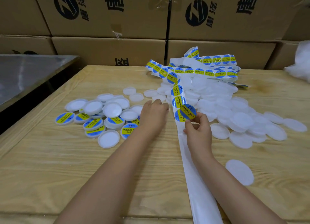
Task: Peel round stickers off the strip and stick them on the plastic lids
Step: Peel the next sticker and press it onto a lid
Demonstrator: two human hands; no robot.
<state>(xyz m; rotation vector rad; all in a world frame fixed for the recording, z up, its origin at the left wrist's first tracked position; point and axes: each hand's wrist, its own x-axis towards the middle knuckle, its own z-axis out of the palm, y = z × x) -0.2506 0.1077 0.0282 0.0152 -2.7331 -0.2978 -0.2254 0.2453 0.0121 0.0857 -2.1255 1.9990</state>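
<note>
While my right hand (198, 129) pinches a peeled round sticker (187, 112) by its edge just above the strip (199, 190), likely to keep the glue side free, my left hand (153, 114) reaches to the bare plastic lids (150, 93) on the tabletop (50, 173). Whether it grips one, I cannot tell.

Stickered lids (94, 123) lie left of the strip (201, 198), bare lids (243, 119) right, boxes (109, 46) behind the table (50, 165).

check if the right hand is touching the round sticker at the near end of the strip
Touching. The head view shows the right hand pinching the round sticker by its lower edge between thumb and fingertips.
</note>
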